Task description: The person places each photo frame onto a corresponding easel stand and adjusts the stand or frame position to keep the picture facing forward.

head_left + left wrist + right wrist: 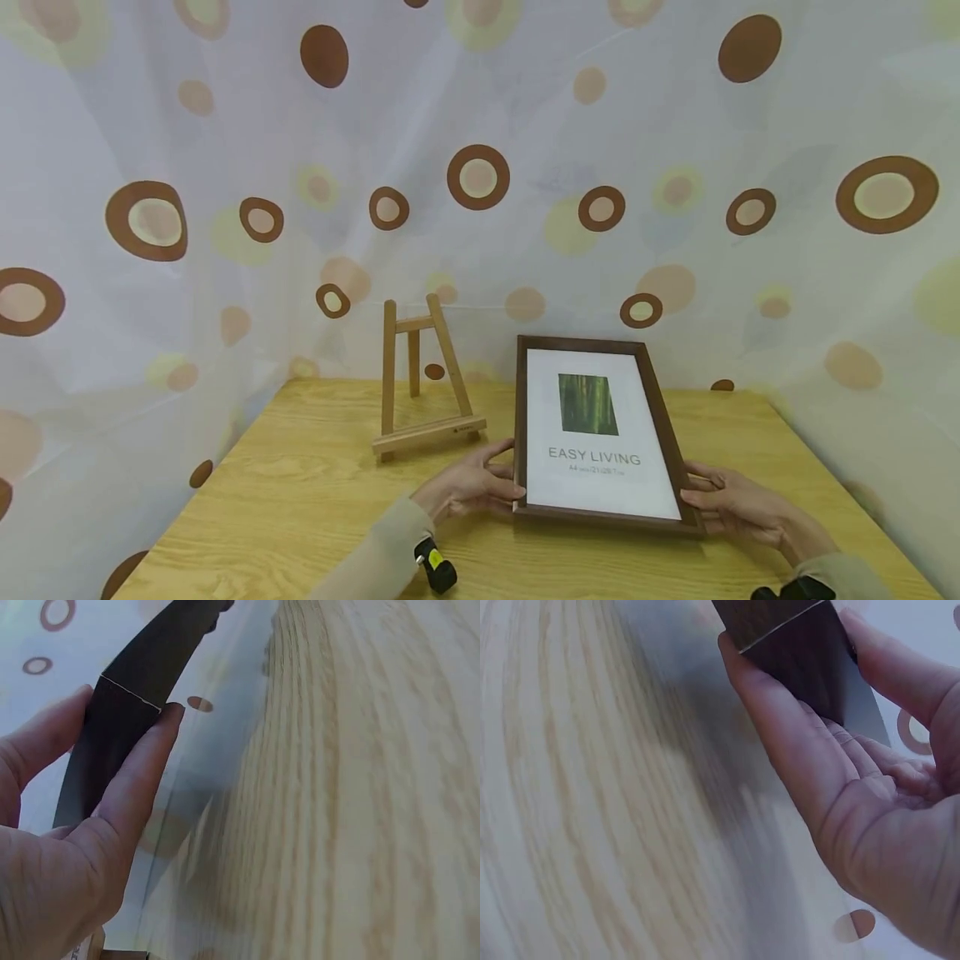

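Both hands hold a dark wood frame [600, 433] by its near corners, tilted up off the table [300, 500], top edge leaning away. Left hand [468, 486] grips the left side near the bottom corner, thumb on the front, fingers [131, 791] behind; wrist view shows the frame edge [127, 697] pinched between thumb & fingers. Right hand [738, 502] grips the bottom right corner [795, 652] the same way. Frame insert has a green photo & the words "EASY LIVING". Small wooden easel [420, 383] stands just left of the frame, apart from it. Dotted curtain [480, 167] behind the table.
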### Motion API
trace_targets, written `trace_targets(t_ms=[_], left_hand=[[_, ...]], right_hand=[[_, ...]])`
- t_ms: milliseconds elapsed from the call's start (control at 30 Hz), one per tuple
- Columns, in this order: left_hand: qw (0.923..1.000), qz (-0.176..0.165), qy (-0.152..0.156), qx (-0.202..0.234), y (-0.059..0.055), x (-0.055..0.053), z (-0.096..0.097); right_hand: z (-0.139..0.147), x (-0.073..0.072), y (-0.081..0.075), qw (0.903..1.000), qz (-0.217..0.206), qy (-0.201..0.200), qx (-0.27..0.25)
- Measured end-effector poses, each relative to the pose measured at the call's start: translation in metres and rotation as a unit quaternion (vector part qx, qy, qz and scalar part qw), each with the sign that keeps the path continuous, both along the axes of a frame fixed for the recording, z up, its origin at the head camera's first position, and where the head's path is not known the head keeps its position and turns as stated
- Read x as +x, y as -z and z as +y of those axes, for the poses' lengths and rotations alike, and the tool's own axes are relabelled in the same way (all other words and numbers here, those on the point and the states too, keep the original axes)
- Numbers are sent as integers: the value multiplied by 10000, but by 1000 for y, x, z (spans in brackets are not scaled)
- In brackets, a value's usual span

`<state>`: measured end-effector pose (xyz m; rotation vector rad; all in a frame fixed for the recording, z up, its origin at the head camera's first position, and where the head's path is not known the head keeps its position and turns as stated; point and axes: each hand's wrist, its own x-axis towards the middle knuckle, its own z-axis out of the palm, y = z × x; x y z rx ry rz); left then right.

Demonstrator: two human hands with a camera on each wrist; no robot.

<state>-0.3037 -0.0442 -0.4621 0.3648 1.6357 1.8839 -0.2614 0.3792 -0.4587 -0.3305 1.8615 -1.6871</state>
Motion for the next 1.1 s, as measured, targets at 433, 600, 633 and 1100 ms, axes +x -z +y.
trace_targets(t_ms=[433,600,633,1100], left_hand=[[9991,330,-247,-32,-2,3,-19],[9981,482,-347,-163,3,2,-27],[9980,488,-352,-173,3,2,-28],[9938,1014,-258,-388,-1,-3,-40]], right_hand=[[-21,-6,-6,9976,375,-145,-558],[-30,-8,-5,9967,630,-25,-515],[-32,-8,-5,9966,696,17,-441],[-49,-13,-14,9938,989,506,-39]])
